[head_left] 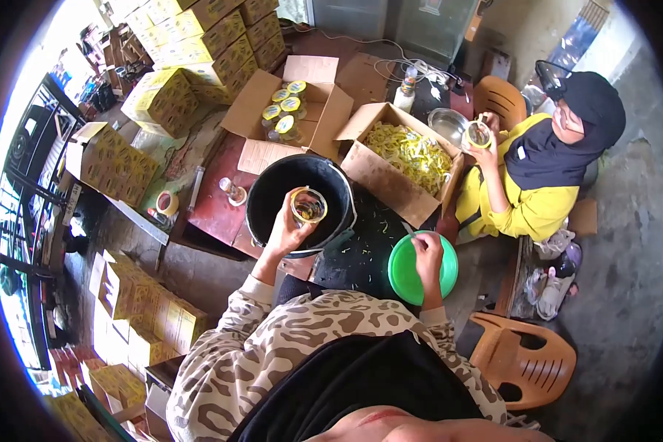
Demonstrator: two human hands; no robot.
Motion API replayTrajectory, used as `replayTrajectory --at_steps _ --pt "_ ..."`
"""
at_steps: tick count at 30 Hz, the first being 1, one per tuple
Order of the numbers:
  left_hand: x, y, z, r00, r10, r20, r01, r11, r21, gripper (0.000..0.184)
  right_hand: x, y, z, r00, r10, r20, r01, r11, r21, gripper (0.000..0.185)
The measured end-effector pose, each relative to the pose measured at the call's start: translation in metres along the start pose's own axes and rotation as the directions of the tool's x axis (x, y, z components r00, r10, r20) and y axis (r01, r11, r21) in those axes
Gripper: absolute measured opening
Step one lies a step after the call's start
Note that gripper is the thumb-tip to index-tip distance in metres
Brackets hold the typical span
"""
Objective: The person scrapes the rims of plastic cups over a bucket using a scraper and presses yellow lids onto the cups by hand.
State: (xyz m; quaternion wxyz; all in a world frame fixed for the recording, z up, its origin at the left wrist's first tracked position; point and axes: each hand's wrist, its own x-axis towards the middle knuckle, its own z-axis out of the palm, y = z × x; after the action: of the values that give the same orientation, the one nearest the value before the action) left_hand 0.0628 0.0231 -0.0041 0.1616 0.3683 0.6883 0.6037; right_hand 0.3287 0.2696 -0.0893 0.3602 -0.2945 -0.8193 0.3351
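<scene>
My left hand (pixel 283 234) is wrapped round a clear jar (pixel 308 205) with a yellow rim and dark contents, its mouth turned up. The jar is above a black bucket (pixel 264 173). To the right, my right hand (pixel 429 250) is over a green plastic basin (pixel 401 276), its fingers closed together. Whatever they pinch, if anything, is too small to make out. Beside the bucket is a carton of yellow strips (pixel 411 153).
A co-worker in yellow (pixel 534 184) holds a similar jar (pixel 479 134) at right. An open carton (pixel 320 121) contains several yellow-lidded jars. A small bottle (pixel 232 190) lies left of the bucket. Stacked yellow cartons (pixel 199 44) stand behind; an orange chair (pixel 523 361) is at lower right.
</scene>
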Motion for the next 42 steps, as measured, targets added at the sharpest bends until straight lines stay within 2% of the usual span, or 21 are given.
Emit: replayTrajectory --at_steps 2,4,5,8,10,12,14,17,18,20,24,26,30,32,33,34,36,38,40,41,42 --pt "0.001 -0.005 0.0 0.999 0.039 -0.014 -0.038 0.999 0.033 0.071 0.02 -0.029 0.01 0.998 -0.06 0.011 0.059 0.996 0.072 0.016" --pt "0.002 0.007 0.002 1.0 0.031 -0.005 -0.03 0.989 0.148 0.076 0.038 -0.063 0.019 0.992 -0.125 0.025 0.121 0.984 0.127 0.016" --pt "0.002 0.014 0.004 0.999 0.02 -0.036 -0.015 0.988 0.152 0.071 0.046 -0.081 0.024 0.992 -0.126 0.025 0.12 0.978 0.169 0.016" --pt "0.003 0.014 0.006 0.993 0.078 -0.087 -0.058 0.975 0.214 0.062 0.065 -0.112 0.045 0.946 -0.321 0.034 0.309 0.93 0.198 0.016" --pt "0.004 0.018 0.007 0.993 0.061 -0.097 -0.042 0.98 0.192 0.057 0.073 -0.135 0.053 0.924 -0.368 0.108 0.343 0.919 0.195 0.015" --pt "0.005 0.02 0.006 0.995 0.057 -0.087 -0.041 0.984 0.174 0.055 0.08 -0.144 0.064 0.856 -0.508 0.1 0.488 0.856 0.169 0.019" --pt "0.006 0.019 0.002 0.992 0.092 -0.08 -0.071 0.969 0.235 0.053 0.085 -0.151 0.069 0.811 -0.563 0.16 0.552 0.826 0.113 0.021" --pt "0.006 0.014 -0.002 0.963 0.266 -0.038 -0.243 0.922 0.3 0.056 0.088 -0.157 0.076 0.766 -0.625 0.15 0.623 0.779 0.066 0.019" --pt "0.005 0.018 -0.003 0.964 0.264 -0.04 -0.241 0.923 0.299 0.056 0.089 -0.158 0.077 0.745 -0.649 0.152 0.651 0.758 0.047 0.018" --pt "0.004 0.028 -0.006 1.0 0.015 0.006 -0.016 0.983 0.183 0.055 0.087 -0.157 0.079 0.73 -0.667 0.148 0.67 0.742 0.037 0.018" --pt "0.002 0.017 -0.005 0.999 0.036 -0.028 -0.033 0.993 0.116 0.053 0.08 -0.159 0.082 0.694 -0.703 0.155 0.713 0.701 -0.011 0.019" --pt "0.001 0.005 -0.008 0.996 -0.072 0.046 0.074 0.996 -0.051 0.049 0.078 -0.161 0.083 0.682 -0.714 0.159 0.725 0.688 -0.021 0.02" --pt "-0.003 0.0 -0.006 1.0 -0.006 0.024 0.006 1.0 -0.019 0.049 0.076 -0.158 0.09 0.649 -0.737 0.192 0.752 0.659 -0.013 0.018" --pt "-0.007 0.004 -0.007 0.99 -0.132 0.057 0.138 0.983 -0.122 0.049 0.075 -0.157 0.09 0.645 -0.739 0.195 0.754 0.657 -0.007 0.017" --pt "-0.009 0.008 -0.01 0.962 -0.239 0.129 0.264 0.933 -0.244 0.054 0.074 -0.158 0.091 0.641 -0.74 0.204 0.756 0.654 -0.003 0.016" --pt "-0.01 0.006 -0.011 0.964 -0.235 0.127 0.261 0.934 -0.245 0.054 0.074 -0.159 0.091 0.637 -0.741 0.211 0.758 0.652 0.001 0.015" --pt "-0.014 -0.006 -0.009 0.944 -0.252 0.213 0.323 0.834 -0.448 0.054 0.074 -0.159 0.092 0.639 -0.739 0.213 0.755 0.656 0.008 0.014" --pt "-0.014 -0.019 -0.014 0.939 -0.25 0.236 0.328 0.859 -0.395 0.05 0.074 -0.158 0.092 0.641 -0.737 0.214 0.753 0.658 0.014 0.013" --pt "-0.013 -0.017 -0.016 0.934 -0.183 0.307 0.33 0.773 -0.542 0.048 0.076 -0.158 0.094 0.713 -0.67 0.208 0.67 0.738 0.08 0.012" --pt "-0.014 -0.016 -0.011 0.953 -0.117 0.279 0.272 0.738 -0.618 0.049 0.079 -0.156 0.095 0.706 -0.68 0.198 0.681 0.729 0.077 0.012" --pt "-0.011 -0.004 -0.007 0.955 -0.187 0.229 0.287 0.774 -0.564 0.046 0.08 -0.156 0.093 0.738 -0.644 0.203 0.638 0.763 0.104 0.012"
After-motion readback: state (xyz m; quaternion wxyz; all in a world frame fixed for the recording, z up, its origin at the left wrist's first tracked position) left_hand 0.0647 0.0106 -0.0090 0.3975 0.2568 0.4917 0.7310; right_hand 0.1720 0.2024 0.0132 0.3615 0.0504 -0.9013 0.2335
